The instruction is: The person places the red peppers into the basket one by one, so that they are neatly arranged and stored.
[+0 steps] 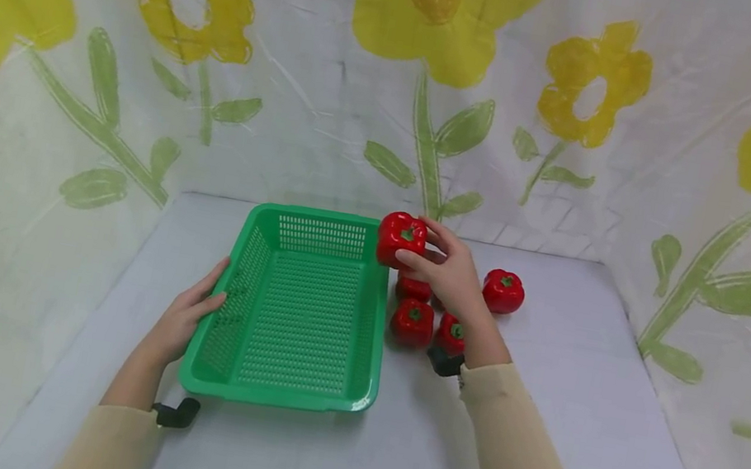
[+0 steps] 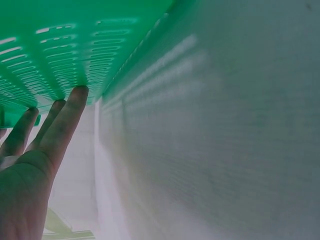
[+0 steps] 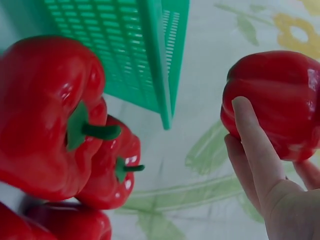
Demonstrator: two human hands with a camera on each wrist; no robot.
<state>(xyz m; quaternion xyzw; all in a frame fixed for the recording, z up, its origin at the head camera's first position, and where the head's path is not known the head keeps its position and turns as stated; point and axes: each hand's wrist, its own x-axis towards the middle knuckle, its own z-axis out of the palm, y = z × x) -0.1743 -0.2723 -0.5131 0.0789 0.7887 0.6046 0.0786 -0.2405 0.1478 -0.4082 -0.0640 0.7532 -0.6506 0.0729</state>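
My right hand (image 1: pixel 448 268) grips a red bell pepper (image 1: pixel 401 239) between thumb and fingers, raised at the right rim of the green basket (image 1: pixel 274 399). In the right wrist view the held pepper (image 3: pixel 275 102) is above the basket's edge level, apart from the others. My left hand (image 1: pixel 183 318) holds the basket's left side, thumb over the rim and fingers against the outer wall. Those fingers (image 2: pixel 62 125) look fairly straight on the slotted side in the left wrist view. No pepper shows inside the basket.
Several red bell peppers stand close to the basket's right side, including a front one (image 1: pixel 412 323) and one (image 1: pixel 454 334) partly behind my right wrist. Another pepper (image 1: pixel 504 291) sits farther right. A flower-printed curtain (image 1: pixel 319 124) hangs around the white table (image 1: pixel 586 406).
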